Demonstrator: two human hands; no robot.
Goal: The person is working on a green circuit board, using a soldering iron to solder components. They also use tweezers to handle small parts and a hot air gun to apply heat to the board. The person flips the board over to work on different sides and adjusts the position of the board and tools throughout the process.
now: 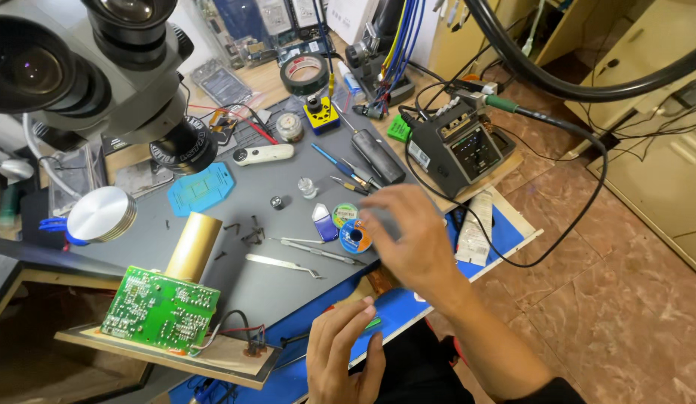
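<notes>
The small blue solder-wick spool sits on the grey worktop, right under the blurry right hand. That hand's fingers look loosely spread over the spool, but with the blur I can't tell if they're actually pinching it. Just left of the spool lie the tweezers, and further left a scatter of tiny black screws. I'd worry a careless sweep knocks those off the edge. The left hand, below the spool at the worktop's front edge, has its fingers curled and holds nothing I can see.
</notes>
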